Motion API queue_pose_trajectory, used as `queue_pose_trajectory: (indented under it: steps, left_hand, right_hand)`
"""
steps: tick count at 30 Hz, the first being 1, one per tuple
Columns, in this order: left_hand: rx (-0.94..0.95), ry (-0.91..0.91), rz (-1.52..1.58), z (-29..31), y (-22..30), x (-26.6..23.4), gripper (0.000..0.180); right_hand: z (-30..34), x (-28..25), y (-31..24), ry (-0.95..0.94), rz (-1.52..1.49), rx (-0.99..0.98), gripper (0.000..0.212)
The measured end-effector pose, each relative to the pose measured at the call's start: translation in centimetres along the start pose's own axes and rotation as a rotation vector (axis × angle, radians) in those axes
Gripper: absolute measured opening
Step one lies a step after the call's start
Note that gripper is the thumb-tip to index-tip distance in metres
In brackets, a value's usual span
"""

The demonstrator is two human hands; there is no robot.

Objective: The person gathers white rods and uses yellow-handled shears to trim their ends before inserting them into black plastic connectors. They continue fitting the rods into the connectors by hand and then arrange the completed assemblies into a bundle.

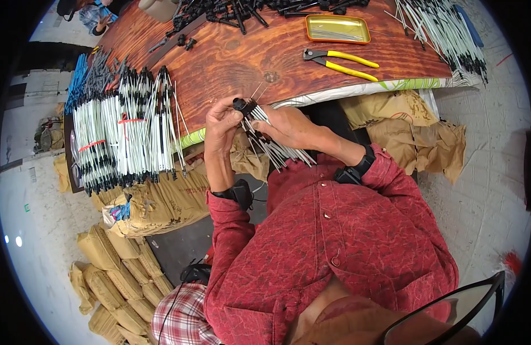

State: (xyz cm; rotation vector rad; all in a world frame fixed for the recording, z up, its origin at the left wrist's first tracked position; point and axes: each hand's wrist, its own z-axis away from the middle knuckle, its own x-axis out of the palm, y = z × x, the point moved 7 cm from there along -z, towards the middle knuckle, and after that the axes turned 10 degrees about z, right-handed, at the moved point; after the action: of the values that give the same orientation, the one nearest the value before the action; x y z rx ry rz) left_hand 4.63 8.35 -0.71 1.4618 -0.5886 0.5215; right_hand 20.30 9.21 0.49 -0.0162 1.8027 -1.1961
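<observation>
Over the table's near edge, my left hand (219,123) is closed, its thumb and fingers pinching a small black plastic fitting (239,104). My right hand (284,127) wraps round a bundle of thin white rods with black ends (281,152), which slants down toward my body. The fitting sits right against the bundle's black upper ends; whether it is joined to one of the rods I cannot tell. Two thin wires (257,92) stick up beside the fitting. My right palm and fingers hide part of the bundle.
Yellow-handled pincers (349,64) and a yellow tray of thin wires (338,30) lie on the wooden table (237,60). Black fittings (231,11) are heaped at the back. White rods (130,129) lie left, more rods (441,34) far right. Brown sacks (162,207) stand below.
</observation>
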Motion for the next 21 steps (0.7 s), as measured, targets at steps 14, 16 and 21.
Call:
queue_pose_trajectory:
  steps: [14, 16, 21]
  left_hand:
    - [0.044, -0.134, -0.066, 0.2, 0.4, 0.5, 0.039]
    - [0.021, -0.127, -0.030, 0.4, -0.1, 0.7, 0.039]
    - [-0.021, -0.131, 0.040, 0.5, -0.6, 1.4, 0.039]
  right_hand:
    - [0.2, -0.6, -0.3, -0.206, -0.155, -0.104, 0.036]
    - [0.4, -0.4, -0.3, -0.224, -0.181, -0.109, 0.036]
    - [1.0, 0.0, 0.1, -0.209, -0.234, -0.151, 0.047]
